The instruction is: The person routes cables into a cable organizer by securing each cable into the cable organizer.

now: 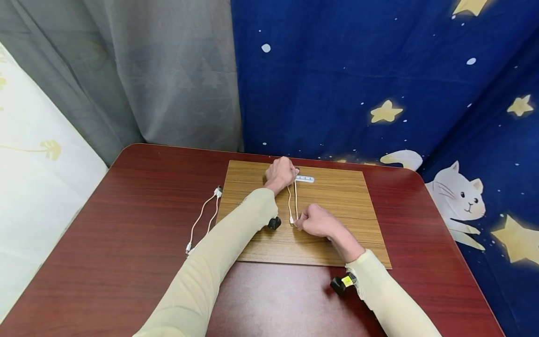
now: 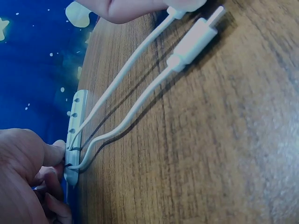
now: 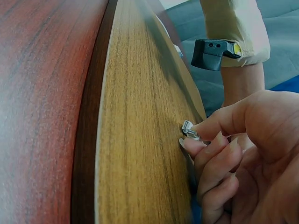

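Cable (image 2: 122, 73) is running down the head view's centre from the clip strip (image 2: 78, 122); right hand (image 1: 317, 221) is pinching its plug (image 3: 190, 131), left hand (image 1: 281, 172) apparently pinching near the strip; gentle tension should be keeping it straight.

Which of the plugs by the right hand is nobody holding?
The left plug in the head view: it's free, while the right hand pinches the other plug.
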Tool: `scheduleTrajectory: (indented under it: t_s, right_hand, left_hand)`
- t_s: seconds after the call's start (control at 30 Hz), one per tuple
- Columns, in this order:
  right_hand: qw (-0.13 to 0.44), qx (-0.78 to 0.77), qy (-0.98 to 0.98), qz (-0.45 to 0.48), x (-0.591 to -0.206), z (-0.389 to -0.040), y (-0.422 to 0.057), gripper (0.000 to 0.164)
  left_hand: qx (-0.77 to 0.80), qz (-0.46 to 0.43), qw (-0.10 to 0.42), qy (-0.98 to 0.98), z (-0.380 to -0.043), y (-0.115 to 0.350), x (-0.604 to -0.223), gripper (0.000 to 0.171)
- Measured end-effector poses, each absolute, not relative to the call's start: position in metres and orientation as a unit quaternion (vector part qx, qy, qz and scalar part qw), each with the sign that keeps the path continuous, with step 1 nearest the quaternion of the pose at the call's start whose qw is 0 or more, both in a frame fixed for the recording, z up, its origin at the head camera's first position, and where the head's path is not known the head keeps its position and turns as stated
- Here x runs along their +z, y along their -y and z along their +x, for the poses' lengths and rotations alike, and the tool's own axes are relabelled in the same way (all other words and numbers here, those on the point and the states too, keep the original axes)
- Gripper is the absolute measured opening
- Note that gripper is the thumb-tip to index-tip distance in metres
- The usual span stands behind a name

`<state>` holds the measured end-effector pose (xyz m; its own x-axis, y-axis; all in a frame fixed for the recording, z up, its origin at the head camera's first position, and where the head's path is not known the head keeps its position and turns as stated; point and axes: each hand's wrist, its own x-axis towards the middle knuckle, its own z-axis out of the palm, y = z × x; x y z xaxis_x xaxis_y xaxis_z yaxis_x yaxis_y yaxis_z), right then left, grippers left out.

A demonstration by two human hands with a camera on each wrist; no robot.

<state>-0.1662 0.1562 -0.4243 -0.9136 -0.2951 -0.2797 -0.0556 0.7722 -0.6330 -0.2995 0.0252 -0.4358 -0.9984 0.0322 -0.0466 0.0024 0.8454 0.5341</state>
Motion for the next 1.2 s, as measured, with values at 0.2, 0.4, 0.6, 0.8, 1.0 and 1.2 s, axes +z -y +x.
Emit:
scheduleTrajectory:
  t_s: [0.2,0.4,0.6,0.8,1.0,1.2]
  right_hand:
    - [0.197,-0.314,-0.925,-0.090,-0.422,-0.167,-0.154,0.027]
    - [0.207,-0.308,-0.924,-0.091,-0.422,-0.168,-0.154,0.025]
    - [0.212,-0.315,-0.920,-0.099,-0.422,-0.167,-0.156,0.025]
    - [0.216,-0.323,-0.916,-0.104,-0.421,-0.166,-0.157,0.029]
    - [0.221,-0.320,-0.914,-0.113,-0.421,-0.166,-0.158,0.034]
    - [0.219,-0.326,-0.911,-0.122,-0.419,-0.168,-0.159,0.034]
  left_hand:
    - [0.291,-0.015,0.034,-0.956,-0.297,-0.025,-0.435,0.023]
    - [0.299,-0.022,0.031,-0.953,-0.295,-0.024,-0.436,0.021]
    - [0.311,-0.019,0.034,-0.950,-0.296,-0.021,-0.435,0.027]
    - [0.321,-0.020,0.024,-0.947,-0.297,-0.016,-0.434,0.030]
    - [0.324,-0.021,0.018,-0.946,-0.295,-0.013,-0.436,0.025]
    - [0.338,-0.024,0.005,-0.941,-0.292,-0.009,-0.433,0.024]
